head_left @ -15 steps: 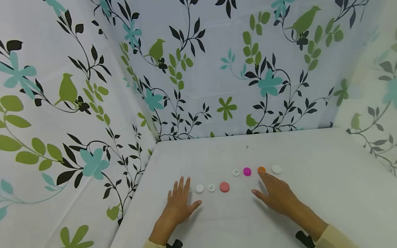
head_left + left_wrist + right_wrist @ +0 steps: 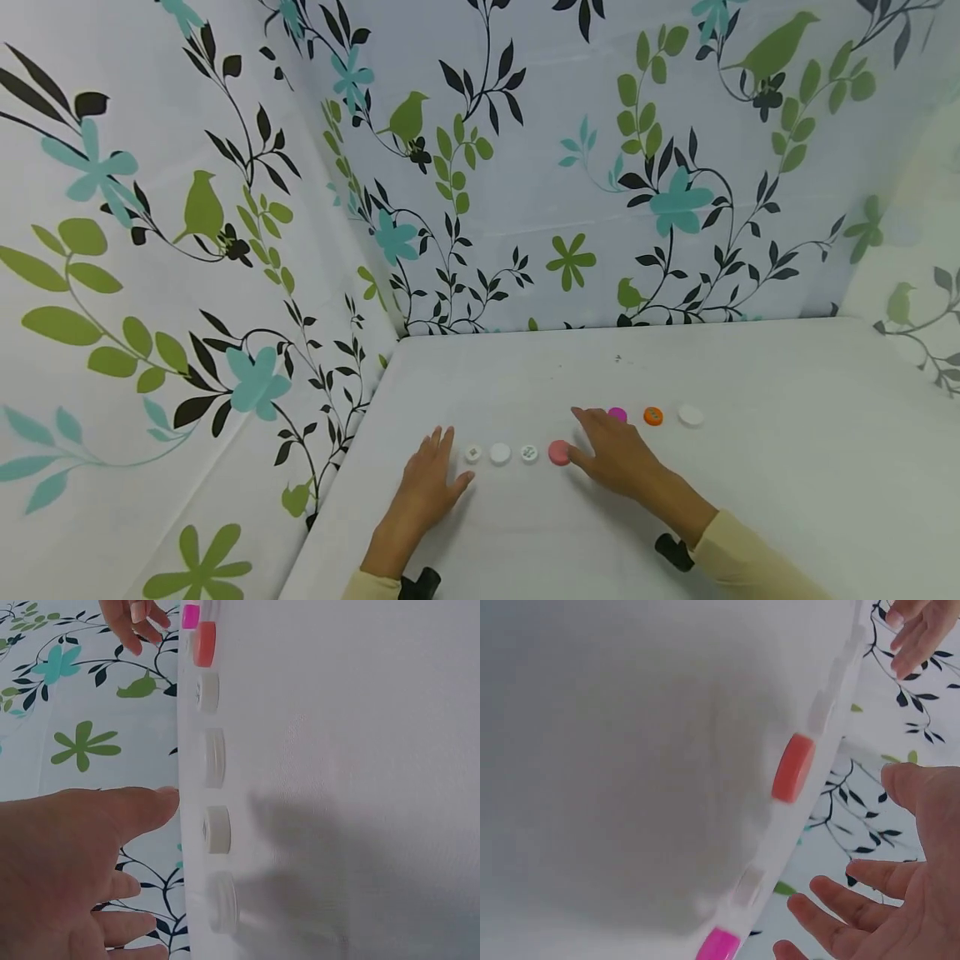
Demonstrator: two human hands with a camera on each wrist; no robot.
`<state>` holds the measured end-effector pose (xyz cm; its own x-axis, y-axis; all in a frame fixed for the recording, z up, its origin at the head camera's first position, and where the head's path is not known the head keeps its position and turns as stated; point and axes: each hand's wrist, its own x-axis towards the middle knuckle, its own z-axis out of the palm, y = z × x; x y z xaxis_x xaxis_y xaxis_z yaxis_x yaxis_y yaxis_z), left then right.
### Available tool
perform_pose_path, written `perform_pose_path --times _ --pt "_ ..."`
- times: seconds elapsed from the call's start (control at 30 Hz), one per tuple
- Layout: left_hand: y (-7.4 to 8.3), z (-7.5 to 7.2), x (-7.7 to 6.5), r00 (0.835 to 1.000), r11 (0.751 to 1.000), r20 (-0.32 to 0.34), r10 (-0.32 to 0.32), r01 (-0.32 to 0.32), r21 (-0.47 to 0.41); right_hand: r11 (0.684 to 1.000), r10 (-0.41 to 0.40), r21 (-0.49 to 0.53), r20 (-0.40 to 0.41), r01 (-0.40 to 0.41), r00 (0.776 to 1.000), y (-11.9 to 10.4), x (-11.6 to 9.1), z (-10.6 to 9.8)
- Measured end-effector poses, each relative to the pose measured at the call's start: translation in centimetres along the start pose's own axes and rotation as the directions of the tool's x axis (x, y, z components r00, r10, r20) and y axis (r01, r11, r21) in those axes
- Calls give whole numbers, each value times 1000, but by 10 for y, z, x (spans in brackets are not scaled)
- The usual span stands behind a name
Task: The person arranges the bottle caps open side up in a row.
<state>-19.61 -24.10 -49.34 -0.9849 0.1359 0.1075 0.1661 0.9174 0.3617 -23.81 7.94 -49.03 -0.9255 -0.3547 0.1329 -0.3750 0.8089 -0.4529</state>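
Note:
My left hand (image 2: pixel 427 487) hovers over the table at the left end of the near row of round caps, fingers spread and holding nothing. That row has small white caps (image 2: pixel 472 454), a plain white cap (image 2: pixel 500 453) and a coral cap (image 2: pixel 559 452). At the near end in the left wrist view, a white cap (image 2: pixel 223 904) is hidden by the left hand in the head view. My right hand (image 2: pixel 618 458) is above the table, fingers extended, thumb beside the coral cap. It partly covers the magenta cap (image 2: pixel 617 414) and hides a white cap (image 2: pixel 748 885).
Farther right in the back row lie an orange cap (image 2: pixel 653 416) and a white cap (image 2: pixel 691 416). They rest on a white-covered table (image 2: pixel 480 375). A printed curtain (image 2: pixel 480 208) with birds and leaves stands behind and at both sides.
My right hand has moved left from the orange cap to the magenta and coral caps. The left hand has shifted slightly left off a small white cap, and the head view has turned left.

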Motion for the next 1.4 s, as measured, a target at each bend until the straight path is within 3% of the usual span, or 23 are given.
perform_pose_path --times 0.23,0.53,0.77,1.03,1.4 --pt "-12 -2 2 999 1000 -40 -23 23 5 996 -83 16 7 83 997 -29 26 19" --pt "-23 0 3 997 999 -83 -2 5 46 991 -137 11 51 137 989 -54 53 42" --pt "-27 -1 9 994 998 -110 11 -5 57 974 -224 28 72 223 972 -78 71 57" --pt "-29 0 17 996 999 -91 -2 6 44 961 -274 57 90 270 958 -100 81 66" --pt "-30 -3 14 997 997 -77 -27 33 68 956 -294 17 114 294 949 -115 92 84"
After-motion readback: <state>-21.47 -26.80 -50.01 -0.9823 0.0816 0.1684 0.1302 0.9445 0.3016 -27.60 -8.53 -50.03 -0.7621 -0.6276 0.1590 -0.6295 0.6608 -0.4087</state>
